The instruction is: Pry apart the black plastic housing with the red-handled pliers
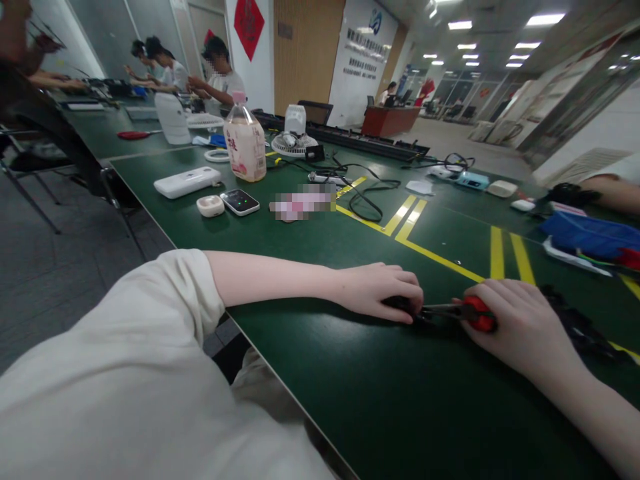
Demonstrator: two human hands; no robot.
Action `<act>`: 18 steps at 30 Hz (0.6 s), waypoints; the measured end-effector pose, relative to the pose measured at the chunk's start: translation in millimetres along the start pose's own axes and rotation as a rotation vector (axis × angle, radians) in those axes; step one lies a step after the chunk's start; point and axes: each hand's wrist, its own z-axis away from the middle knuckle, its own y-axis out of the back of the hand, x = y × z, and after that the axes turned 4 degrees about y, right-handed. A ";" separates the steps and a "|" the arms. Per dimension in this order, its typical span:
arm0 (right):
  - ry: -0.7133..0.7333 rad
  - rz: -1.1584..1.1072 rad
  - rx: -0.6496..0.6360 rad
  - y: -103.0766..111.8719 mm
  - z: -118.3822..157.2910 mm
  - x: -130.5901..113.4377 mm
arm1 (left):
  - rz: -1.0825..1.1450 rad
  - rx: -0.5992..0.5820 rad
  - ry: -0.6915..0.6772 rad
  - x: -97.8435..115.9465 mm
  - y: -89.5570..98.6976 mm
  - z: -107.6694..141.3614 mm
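My left hand [383,290] rests low over the green table [360,373], its fingers closed on a small black part [400,304] that they mostly cover. Red-handled pliers [480,313] are gripped in my right hand [520,327]. The metal jaws of the pliers point left and reach the black part at my left fingertips. Whether the jaws bite on it I cannot tell. Beside my right wrist lie dark black pieces [585,327], partly hidden behind the hand.
Beyond my left arm are a drink bottle [246,143], a white power bank [187,182], an earbud case [210,206] and a small screen device [240,202]. Black cables [370,200] lie near yellow tape. A blue pouch [590,233] sits at right. Several people work farther back.
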 end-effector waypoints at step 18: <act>-0.093 -0.193 0.036 -14.8 13.4 13.0 | 0.127 -0.103 0.084 3.4 7.5 -8.9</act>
